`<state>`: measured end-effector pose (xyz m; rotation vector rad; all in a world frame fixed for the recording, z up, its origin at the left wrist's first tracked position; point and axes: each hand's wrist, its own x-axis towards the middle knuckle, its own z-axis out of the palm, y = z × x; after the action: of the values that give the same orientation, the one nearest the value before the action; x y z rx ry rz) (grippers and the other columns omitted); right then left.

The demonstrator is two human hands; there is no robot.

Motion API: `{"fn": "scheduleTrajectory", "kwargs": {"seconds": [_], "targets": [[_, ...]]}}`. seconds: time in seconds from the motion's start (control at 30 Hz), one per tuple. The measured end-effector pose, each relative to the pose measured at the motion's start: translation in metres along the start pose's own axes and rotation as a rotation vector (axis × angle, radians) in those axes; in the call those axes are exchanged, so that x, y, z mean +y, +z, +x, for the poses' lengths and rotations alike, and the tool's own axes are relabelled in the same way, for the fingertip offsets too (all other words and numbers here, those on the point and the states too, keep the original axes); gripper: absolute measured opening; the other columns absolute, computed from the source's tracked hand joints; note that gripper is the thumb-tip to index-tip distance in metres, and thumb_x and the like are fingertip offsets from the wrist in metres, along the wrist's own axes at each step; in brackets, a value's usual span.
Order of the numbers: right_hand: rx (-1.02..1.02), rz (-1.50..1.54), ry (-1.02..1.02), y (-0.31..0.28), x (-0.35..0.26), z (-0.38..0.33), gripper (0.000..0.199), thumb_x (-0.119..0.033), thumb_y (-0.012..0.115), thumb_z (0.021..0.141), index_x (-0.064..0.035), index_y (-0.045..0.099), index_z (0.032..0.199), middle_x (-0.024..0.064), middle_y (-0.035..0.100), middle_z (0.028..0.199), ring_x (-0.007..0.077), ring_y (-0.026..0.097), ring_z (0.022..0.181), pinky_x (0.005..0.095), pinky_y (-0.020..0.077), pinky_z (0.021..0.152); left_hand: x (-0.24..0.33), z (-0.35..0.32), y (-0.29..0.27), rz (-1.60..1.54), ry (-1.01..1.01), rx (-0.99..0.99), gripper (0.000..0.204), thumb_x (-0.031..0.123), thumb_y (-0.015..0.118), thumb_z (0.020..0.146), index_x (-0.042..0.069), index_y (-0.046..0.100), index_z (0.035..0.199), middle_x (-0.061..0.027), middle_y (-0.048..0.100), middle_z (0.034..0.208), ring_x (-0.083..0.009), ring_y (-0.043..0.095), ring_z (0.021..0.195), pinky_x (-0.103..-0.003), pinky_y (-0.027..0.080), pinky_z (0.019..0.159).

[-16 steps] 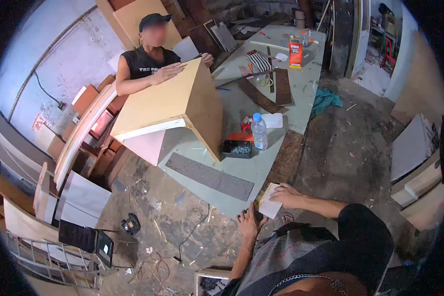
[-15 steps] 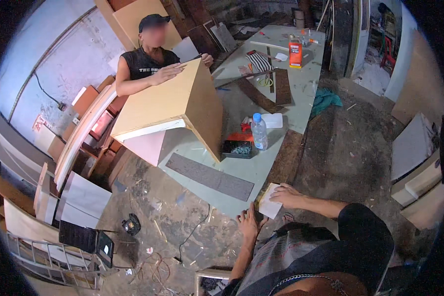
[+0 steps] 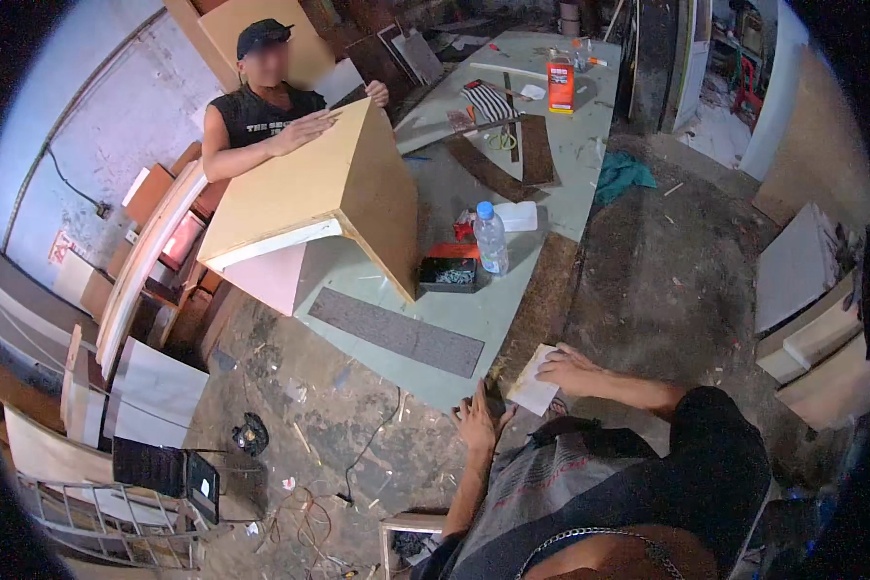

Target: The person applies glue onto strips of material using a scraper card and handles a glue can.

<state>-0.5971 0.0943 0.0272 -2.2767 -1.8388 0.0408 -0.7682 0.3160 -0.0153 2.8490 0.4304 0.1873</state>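
Near end of worktop point(image 3: 565, 208) in use

Box point(image 3: 280, 193) stands on it, another person's hand point(image 3: 300, 135) flat on top, likely steadying it. Brown board point(image 3: 541, 290) runs along the right edge. White block point(image 3: 532, 389) lies at the board's near end. Right hand point(image 3: 570, 370): fingers over block, probably steadying; can't tell if gripped. Left hand point(image 3: 477, 420): at worktop corner, likely bracing; can't tell if holding anything.

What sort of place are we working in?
Probably a small furniture or woodworking workshop: a box-like wooden carcass stands on the worktable, a black tray holds small hardware, and loose panels lean at the left.
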Motion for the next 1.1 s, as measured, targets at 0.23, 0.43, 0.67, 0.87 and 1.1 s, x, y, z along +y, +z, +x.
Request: {"fn": "scheduleTrajectory", "kwargs": {"seconds": [0.23,0.43,0.67,0.87,1.1], "targets": [[-0.274,0.210,0.435,0.018,0.012,-0.061,0.043,-0.006,0.060,0.076,-0.0194,0.068,0.116,0.0055,0.065,0.116,0.0256,0.053,0.120,0.0485,0.0364,0.101,0.004,-0.002,0.000,-0.022,-0.004,-0.122,0.106,0.074,0.063,0.077,0.012,0.028,0.156,-0.0107,0.060,0.135,-0.0338,0.050,0.122,-0.057,0.025,0.109],[-0.075,0.337,0.631,-0.063,0.008,-0.055,0.041,0.003,0.055,0.079,-0.0123,0.069,0.114,0.0144,0.067,0.109,0.0364,0.062,0.106,0.0460,0.0493,0.091,-0.004,0.000,0.006,-0.071,-0.060,-0.042,0.108,0.069,0.070,0.072,0.013,0.032,0.155,-0.0115,0.059,0.136,-0.0346,0.051,0.123,-0.057,0.029,0.106],[0.163,0.246,0.619,-0.068,0.015,0.003,0.060,0.010,0.052,0.074,-0.0136,0.065,0.127,0.0137,0.063,0.128,0.0349,0.058,0.118,0.0442,0.0483,0.094,-0.001,0.006,0.010,-0.078,-0.067,0.012,0.106,0.069,0.073,0.071,0.010,0.037,0.151,-0.0095,0.057,0.134,-0.0312,0.051,0.119,-0.056,0.029,0.104],[-0.034,0.009,0.681,-0.034,0.021,0.044,0.052,0.000,0.056,0.078,-0.0175,0.066,0.125,0.0083,0.063,0.131,0.0303,0.058,0.121,0.0475,0.0477,0.094,0.003,0.000,0.011,-0.068,-0.074,0.053,0.108,0.071,0.072,0.069,0.011,0.037,0.152,-0.0094,0.065,0.123,-0.0308,0.053,0.117,-0.052,0.031,0.102],[0.003,0.013,0.501,0.002,-0.001,0.059,0.041,0.001,0.057,0.075,-0.0123,0.072,0.111,0.0075,0.068,0.122,0.0291,0.058,0.121,0.0441,0.0473,0.098,-0.001,-0.002,0.018,-0.119,-0.088,0.100,0.112,0.067,0.077,0.066,0.011,0.035,0.152,-0.0073,0.064,0.125,-0.0284,0.053,0.116,-0.052,0.030,0.102]]}}
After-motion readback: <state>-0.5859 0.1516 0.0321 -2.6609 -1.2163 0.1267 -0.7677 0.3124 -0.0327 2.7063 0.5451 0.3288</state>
